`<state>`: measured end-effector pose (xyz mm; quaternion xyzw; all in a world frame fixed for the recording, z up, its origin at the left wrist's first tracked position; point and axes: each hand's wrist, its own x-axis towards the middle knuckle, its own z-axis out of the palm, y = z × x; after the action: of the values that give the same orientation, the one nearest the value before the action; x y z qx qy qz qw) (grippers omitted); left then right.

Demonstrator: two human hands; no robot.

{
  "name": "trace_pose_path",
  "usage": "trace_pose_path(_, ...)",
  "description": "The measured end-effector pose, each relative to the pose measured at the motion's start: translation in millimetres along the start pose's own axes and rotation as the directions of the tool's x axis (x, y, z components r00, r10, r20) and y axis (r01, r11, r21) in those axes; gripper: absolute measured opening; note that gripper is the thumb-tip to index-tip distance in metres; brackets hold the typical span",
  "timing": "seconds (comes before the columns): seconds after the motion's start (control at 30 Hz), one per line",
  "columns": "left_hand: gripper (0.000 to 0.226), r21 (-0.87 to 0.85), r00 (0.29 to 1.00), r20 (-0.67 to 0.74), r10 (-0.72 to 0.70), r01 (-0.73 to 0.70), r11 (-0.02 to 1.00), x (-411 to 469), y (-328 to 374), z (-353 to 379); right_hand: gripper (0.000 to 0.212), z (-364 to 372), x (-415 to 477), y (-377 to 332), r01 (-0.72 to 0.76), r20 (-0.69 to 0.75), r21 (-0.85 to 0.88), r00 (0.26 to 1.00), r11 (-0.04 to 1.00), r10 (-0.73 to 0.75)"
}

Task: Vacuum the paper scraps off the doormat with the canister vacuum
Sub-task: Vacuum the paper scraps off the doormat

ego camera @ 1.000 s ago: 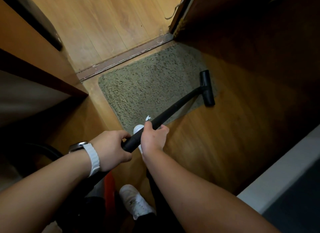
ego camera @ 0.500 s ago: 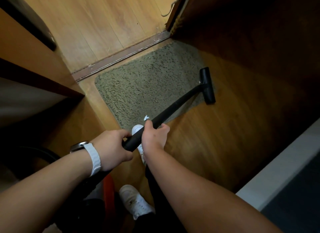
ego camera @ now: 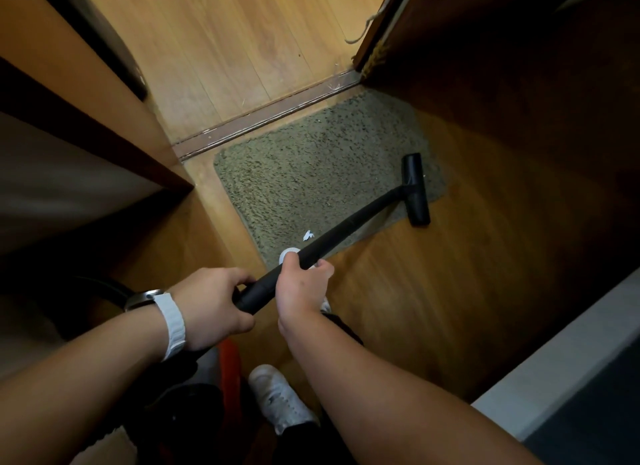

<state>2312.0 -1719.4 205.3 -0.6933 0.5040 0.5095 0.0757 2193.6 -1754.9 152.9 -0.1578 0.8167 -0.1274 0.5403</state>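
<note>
Narrow doorway, orange-brown wooden plank floor (ego camera: 433, 291). Flat on it, shaggy grey-green rectangular doormat (ego camera: 311, 173), one small white paper scrap (ego camera: 308, 235) near its close edge. Across the mat's right end, black T-shaped vacuum nozzle (ego camera: 415, 191) on a long black plastic wand (ego camera: 346, 227). Curled tight round the wand's near end: right hand (ego camera: 301, 288) ahead, left hand (ego camera: 211, 307) just behind, white watch strap (ego camera: 173, 326) at its wrist. Below, white shoe (ego camera: 280, 399).

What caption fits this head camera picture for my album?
Left hand and right hand grip the vacuum wand; nozzle at edge of doormat, paper scrap nearby.
</note>
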Motion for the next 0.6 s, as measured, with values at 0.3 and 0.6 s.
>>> trace_pose_path(0.3,0.055,0.017,1.000,-0.003,-0.008,0.008,1.000,-6.1,-4.5,5.4,0.054,-1.5,-3.0,7.5,-0.010,0.035,-0.026,0.999,1.000,0.011)
trace_pose_path(0.6,0.050,-0.026,0.999,0.028,-0.017,0.018,1.000,-3.9,6.2,-5.1,0.056,-5.2,-5.0,-3.6,-0.003,0.031,0.010,1.000,1.000,0.002)
